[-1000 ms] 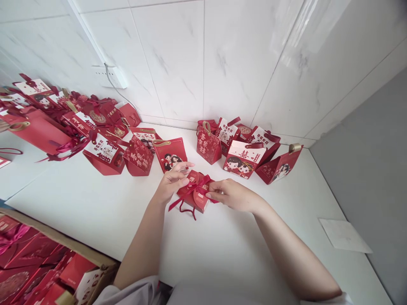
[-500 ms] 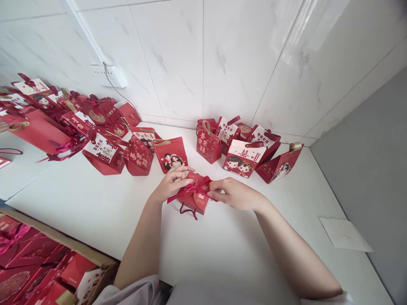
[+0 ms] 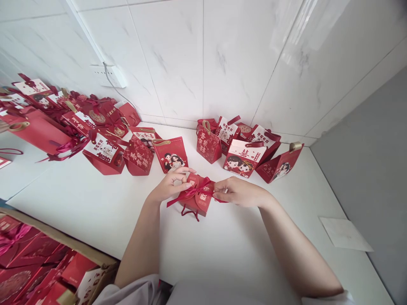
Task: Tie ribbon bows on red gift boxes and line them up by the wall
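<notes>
A small red gift box [image 3: 203, 205] with gold print lies on the white table in front of me. A red ribbon [image 3: 206, 183] is tied across its top in a bow, and a dark red cord handle [image 3: 190, 212] sticks out at the near side. My left hand [image 3: 170, 185] grips the box's left end, thumb on top by the bow and fingers along the far edge. At the right end, my right hand [image 3: 237, 191] pinches the ribbon between thumb and curled fingers, with a tail hanging below. The left ribbon tail lies under my left palm.
Red printed gift boxes stand behind the hands, including a couple-print box [image 3: 173, 154] and a white-topped box [image 3: 243, 159]. Many more crowd the left [image 3: 44, 129]. A carton [image 3: 108, 269] of red boxes sits at lower left. White paper [image 3: 345, 233] lies right.
My right hand has moved a little to the right, drawing the ribbon outward. The box has shifted and turned slightly. My left thumb has slid left off the bow's centre.
</notes>
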Demonstrator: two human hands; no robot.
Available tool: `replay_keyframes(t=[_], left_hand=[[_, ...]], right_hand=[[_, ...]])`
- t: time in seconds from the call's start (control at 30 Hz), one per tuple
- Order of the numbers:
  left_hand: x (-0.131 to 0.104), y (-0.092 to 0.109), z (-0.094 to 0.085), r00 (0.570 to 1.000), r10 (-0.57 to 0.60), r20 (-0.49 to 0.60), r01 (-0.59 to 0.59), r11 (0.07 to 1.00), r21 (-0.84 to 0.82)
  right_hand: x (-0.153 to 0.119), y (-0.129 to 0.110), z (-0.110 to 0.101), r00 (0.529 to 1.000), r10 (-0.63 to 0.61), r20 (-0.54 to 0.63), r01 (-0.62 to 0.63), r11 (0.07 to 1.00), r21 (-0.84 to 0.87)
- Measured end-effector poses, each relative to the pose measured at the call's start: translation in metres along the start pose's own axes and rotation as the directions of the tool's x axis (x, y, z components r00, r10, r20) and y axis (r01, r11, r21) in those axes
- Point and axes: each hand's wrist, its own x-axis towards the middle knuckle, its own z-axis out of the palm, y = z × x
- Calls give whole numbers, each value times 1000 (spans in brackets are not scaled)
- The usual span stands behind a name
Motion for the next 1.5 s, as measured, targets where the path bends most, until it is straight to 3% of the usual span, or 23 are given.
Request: replay_keyframes(t=[0.2, 0.33, 0.53, 0.6, 0.73, 0.87, 1.03, 1.23, 1.5], left_hand=[[-4, 4, -2, 994, 51, 94, -48, 998, -33], [-4, 6, 1, 997, 15, 78, -8, 995, -99], [-2, 9, 3, 999, -7, 42, 12, 993, -116], [-3, 9, 3, 1000, -6, 29, 9, 994, -113], [-3, 8, 1, 1000, 1, -7, -2, 995, -96], [-3, 7, 1, 999, 4, -36, -9, 990, -141], [1, 5, 10, 997, 48, -61, -66, 937, -344], [4, 0, 18, 998, 12, -62, -42, 859, -511], [5, -3, 12, 997, -45, -66, 3, 847, -532]], right_hand=[[3, -6, 3, 995, 99, -10, -97, 987, 126], [7, -9, 10, 991, 133, 10, -132, 974, 185], [10, -9, 18, 957, 279, 78, -287, 950, 123], [12, -7, 19, 960, 250, 125, -269, 947, 173], [13, -4, 15, 977, 67, 200, -125, 948, 291], [7, -4, 7, 989, 1, 146, -30, 979, 201], [5, -9, 4, 994, 1, 112, -24, 979, 204], [7, -7, 3, 989, 104, 101, -132, 938, 322], [6, 4, 2, 980, 183, 83, -199, 938, 285]])
